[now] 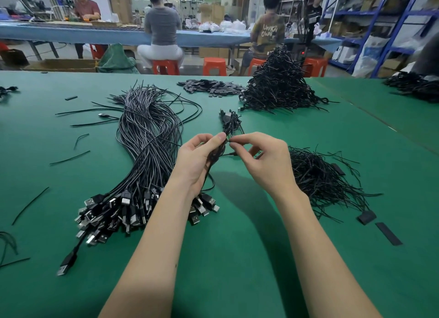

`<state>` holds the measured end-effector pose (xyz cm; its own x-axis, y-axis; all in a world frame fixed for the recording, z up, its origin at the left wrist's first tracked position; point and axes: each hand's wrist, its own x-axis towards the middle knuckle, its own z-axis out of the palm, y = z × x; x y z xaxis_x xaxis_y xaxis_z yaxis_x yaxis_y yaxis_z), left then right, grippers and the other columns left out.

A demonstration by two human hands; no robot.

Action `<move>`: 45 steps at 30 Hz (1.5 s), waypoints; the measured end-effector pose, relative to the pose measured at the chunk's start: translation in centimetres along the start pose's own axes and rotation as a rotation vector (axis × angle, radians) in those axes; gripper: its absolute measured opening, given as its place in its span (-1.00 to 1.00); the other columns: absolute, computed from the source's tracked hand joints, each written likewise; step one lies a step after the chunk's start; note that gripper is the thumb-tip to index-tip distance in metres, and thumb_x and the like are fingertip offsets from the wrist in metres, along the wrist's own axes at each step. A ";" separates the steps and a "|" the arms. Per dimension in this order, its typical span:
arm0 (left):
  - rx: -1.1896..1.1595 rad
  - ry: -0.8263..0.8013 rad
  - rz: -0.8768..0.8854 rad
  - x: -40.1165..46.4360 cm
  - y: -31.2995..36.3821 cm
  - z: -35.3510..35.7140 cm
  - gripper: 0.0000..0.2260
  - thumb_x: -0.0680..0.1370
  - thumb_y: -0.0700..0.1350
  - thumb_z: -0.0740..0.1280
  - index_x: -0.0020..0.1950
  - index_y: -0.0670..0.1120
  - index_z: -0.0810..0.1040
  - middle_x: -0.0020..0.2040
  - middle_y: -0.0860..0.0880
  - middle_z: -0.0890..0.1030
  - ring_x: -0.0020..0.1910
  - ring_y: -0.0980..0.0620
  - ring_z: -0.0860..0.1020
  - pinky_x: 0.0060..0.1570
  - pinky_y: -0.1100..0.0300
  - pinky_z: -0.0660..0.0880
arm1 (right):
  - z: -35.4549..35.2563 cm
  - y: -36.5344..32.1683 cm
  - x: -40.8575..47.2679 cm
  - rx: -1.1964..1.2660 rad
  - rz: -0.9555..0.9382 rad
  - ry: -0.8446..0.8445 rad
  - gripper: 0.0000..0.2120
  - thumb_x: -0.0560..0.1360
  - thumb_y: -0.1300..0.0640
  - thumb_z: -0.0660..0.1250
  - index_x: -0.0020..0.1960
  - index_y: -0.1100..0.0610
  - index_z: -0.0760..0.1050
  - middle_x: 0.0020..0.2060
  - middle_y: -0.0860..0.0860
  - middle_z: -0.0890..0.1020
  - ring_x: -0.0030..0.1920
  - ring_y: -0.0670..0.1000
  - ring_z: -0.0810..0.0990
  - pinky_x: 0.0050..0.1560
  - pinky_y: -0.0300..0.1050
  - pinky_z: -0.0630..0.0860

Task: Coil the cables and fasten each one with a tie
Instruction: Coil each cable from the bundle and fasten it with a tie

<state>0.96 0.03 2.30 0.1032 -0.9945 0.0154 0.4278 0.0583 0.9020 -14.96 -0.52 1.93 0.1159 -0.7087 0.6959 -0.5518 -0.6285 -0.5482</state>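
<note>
Fingers of left hand (199, 161) grip coiled cable (228, 125); right hand (266, 161) pinches tie (234, 142).

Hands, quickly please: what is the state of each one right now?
Left hand: closed, holding the coiled black cable.
Right hand: fingers pinching the tie at the coil.

Both my forearms bare, no sleeves in view up to the bottom edge of the picture. No watch, rings, bracelets or gloves on my left hand (199, 161) or right hand (268, 161). Nails short, unpainted. Small dark mark on the left forearm near mid-length. Slim wrists, long fingers.
</note>
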 end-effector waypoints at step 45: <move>-0.026 0.045 0.060 0.5 -0.4 -0.8 -0.83 0.46 -0.19 0.52 -0.21 -0.05 0.55 -0.28 0.00 0.64 -0.32 0.12 0.56 -0.27 0.34 0.49 | 2.1 -1.7 -0.5 0.662 0.618 -0.030 -0.89 0.52 0.21 0.49 0.04 0.13 0.67 -0.28 -0.14 0.66 -0.34 -0.18 0.52 -0.36 -0.35 0.41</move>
<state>1.56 -0.47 1.57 0.1693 -0.9844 0.0487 0.4432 0.1202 0.8883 -12.35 0.21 1.50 -0.0169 -0.9831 0.1820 0.0636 -0.1828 -0.9811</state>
